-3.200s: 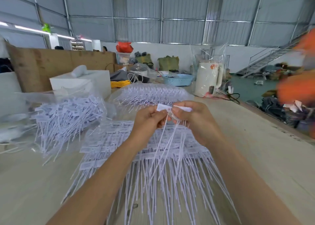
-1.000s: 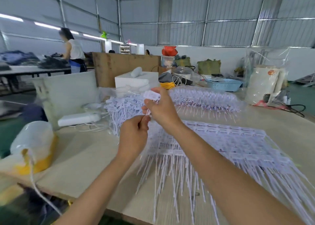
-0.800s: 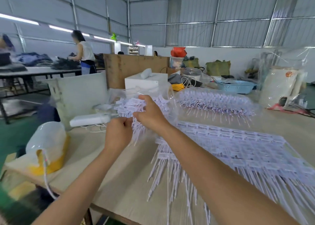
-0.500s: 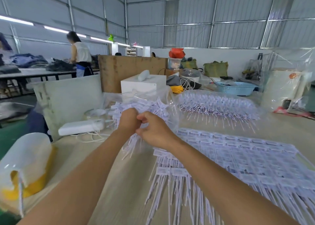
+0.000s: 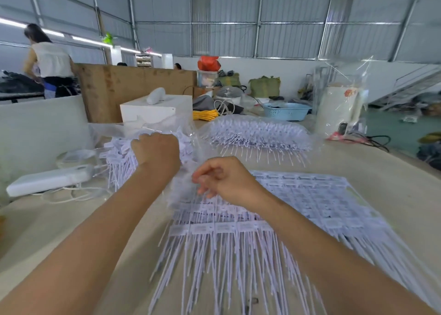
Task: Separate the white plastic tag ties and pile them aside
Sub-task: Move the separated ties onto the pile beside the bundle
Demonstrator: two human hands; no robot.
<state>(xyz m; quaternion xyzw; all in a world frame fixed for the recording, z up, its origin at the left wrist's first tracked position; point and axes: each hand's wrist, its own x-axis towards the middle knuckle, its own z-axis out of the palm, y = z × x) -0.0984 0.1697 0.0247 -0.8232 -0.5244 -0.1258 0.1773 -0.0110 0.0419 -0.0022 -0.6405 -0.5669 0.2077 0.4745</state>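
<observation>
Left hand (image 5: 156,151) reaching forward into the pile of loose white tag ties (image 5: 119,157), knuckles up, fingers curled down among them; whether pinching any, impossible to tell. Right hand (image 5: 225,179) nearer, hovering just above the far edge of the flat sheets of joined tag ties (image 5: 298,202), fingers loosely curled, thumb near the forefinger, nothing visibly held. Blurred clear plastic between the two hands.

Loose pile lying in a crumpled clear plastic bag (image 5: 152,126) at the left of the table (image 5: 47,224), heads bunched up, tails pointing down toward the near edge. Joined sheets spread across the middle and right of the table, label heads in rows, long thin tails fanning toward the camera. Behind these, a second bagged bundle of ties (image 5: 257,133), well apart from the hands.

Left of the loose pile, a flat white device with a cord (image 5: 50,179). Further back, a white box (image 5: 156,109) with a white handheld object on top, a yellow coil (image 5: 205,115), a light blue basket (image 5: 286,111), and a white kettle wrapped in clear plastic (image 5: 338,109). Far left, a person in a pale top (image 5: 49,59) standing at another table.
</observation>
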